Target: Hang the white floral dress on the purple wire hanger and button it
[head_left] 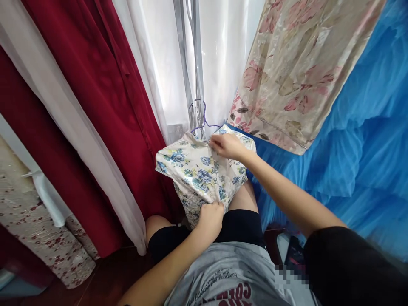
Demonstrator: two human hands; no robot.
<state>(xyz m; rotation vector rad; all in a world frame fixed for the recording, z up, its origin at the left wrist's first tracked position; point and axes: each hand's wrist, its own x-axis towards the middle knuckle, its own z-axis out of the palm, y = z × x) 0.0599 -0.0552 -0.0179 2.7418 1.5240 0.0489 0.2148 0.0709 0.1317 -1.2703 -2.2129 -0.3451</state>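
A white short-sleeved shirt (191,168) with blue and green flowers hangs in front of me on a purple hanger (205,115). Its front falls between my legs. My right hand (227,146) pinches the shirt near the collar, at the top of the front opening. Lower down, my left hand (211,216) is closed on the front edge and draws the cloth into creases. The hanger's hook sits at the lower end of a grey metal stand (196,51). The inner sides of my fingers are hidden.
Red curtains (95,106) and white curtains (153,63) hang at the left and behind. To the right are a floral cloth panel (287,80) and ruffled blue fabric (350,157). A flower-patterned cloth (38,238) hangs low at the left.
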